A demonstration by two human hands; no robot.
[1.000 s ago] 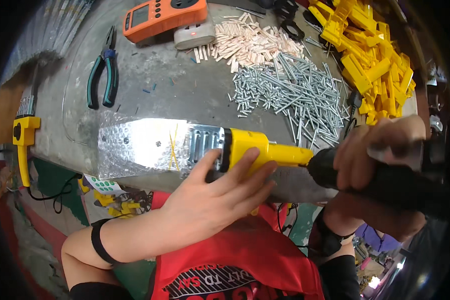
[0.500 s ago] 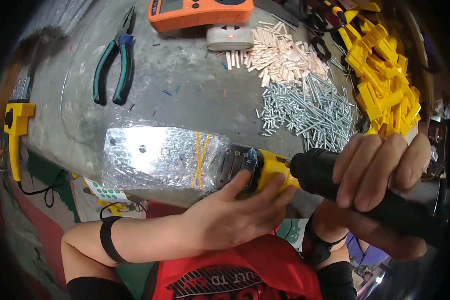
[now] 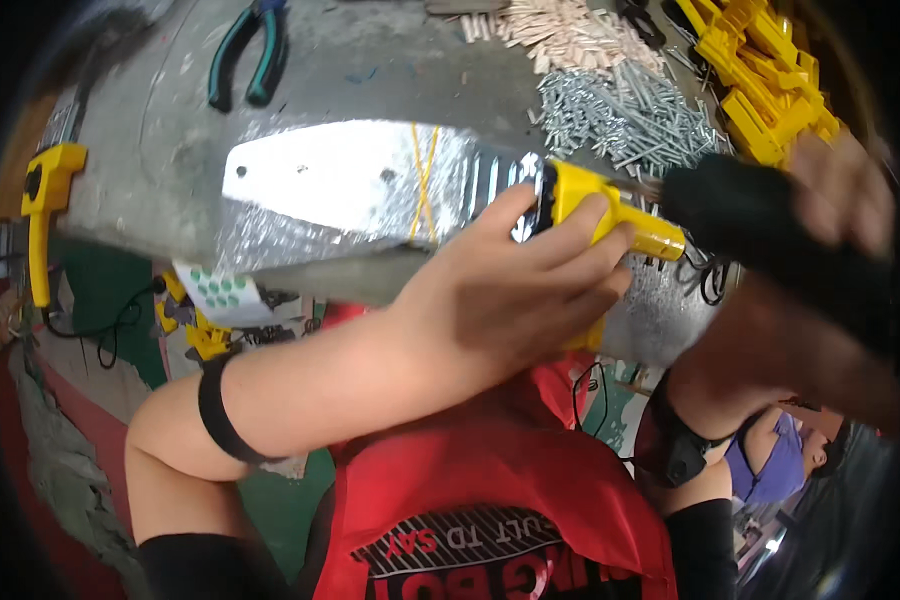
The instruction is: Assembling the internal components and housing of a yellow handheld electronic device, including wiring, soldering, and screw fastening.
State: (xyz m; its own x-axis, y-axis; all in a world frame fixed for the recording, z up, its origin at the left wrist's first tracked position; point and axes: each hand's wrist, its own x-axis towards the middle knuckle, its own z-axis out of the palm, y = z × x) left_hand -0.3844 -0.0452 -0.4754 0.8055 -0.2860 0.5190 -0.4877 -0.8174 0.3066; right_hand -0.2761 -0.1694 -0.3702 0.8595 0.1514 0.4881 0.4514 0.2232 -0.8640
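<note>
A heating tool (image 3: 582,190) with a yellow housing and handle lies on its side near the bench's front edge. Its flat metal plate (image 3: 320,170), in bubble wrap under a crossed yellow rubber band (image 3: 424,185), points left. My left hand (image 3: 520,260) is closed round the yellow housing, thumb by the black collar. My right hand (image 3: 842,190), blurred by motion, wraps round a black power screwdriver (image 3: 725,205) at the right. Its thin bit reaches toward the housing; I cannot tell whether it touches.
Behind the tool lie a heap of screws (image 3: 630,115), pale small strips (image 3: 560,35) and yellow plastic parts (image 3: 760,85). Pliers (image 3: 270,65) lie far left. Another yellow-handled tool (image 3: 50,180) hangs at the left edge. A person in purple (image 3: 770,460) is at lower right.
The view has tilted down, so the orange multimeter has left the picture. The yellow handle shows more plainly. My right hand and the screwdriver have moved right and up in the picture.
</note>
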